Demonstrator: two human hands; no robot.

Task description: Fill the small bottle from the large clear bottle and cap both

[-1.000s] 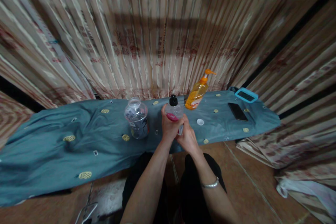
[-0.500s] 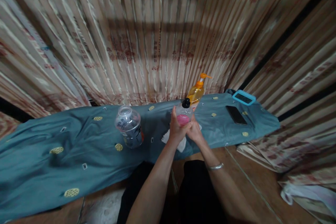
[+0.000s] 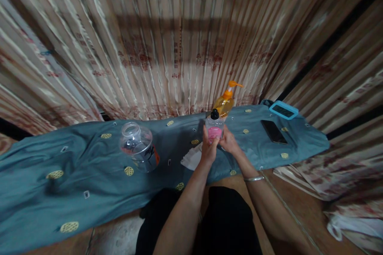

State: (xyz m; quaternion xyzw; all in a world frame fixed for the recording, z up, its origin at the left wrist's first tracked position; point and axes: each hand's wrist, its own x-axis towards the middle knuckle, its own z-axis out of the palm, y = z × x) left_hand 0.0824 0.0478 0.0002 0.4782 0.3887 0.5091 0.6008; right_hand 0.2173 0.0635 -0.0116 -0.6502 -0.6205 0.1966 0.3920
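Between my two hands is a small clear bottle [image 3: 214, 127] with a black cap and a pink label, held upright. My left hand [image 3: 209, 146] is closed round its left side and lower front. On the other side my right hand [image 3: 228, 141] grips the bottle low down, its fingers partly hidden. Just behind stands an orange pump bottle [image 3: 224, 103] of yellow liquid, partly covered by the small bottle. Beside and under my left hand a white crumpled tissue or cloth [image 3: 191, 157] lies on the teal cover.
A large clear plastic jar [image 3: 140, 149], open at the top, stands to the left on the teal patterned cover [image 3: 98, 163]. At the right lie a black phone [image 3: 273, 131] and a blue-framed device [image 3: 283, 110]. Pleated curtains [image 3: 167, 48] hang close behind.
Both hands and the small bottle have shifted slightly right, and its pink label now shows more fully. More of the white tissue or cloth is uncovered. The view has shifted a little.
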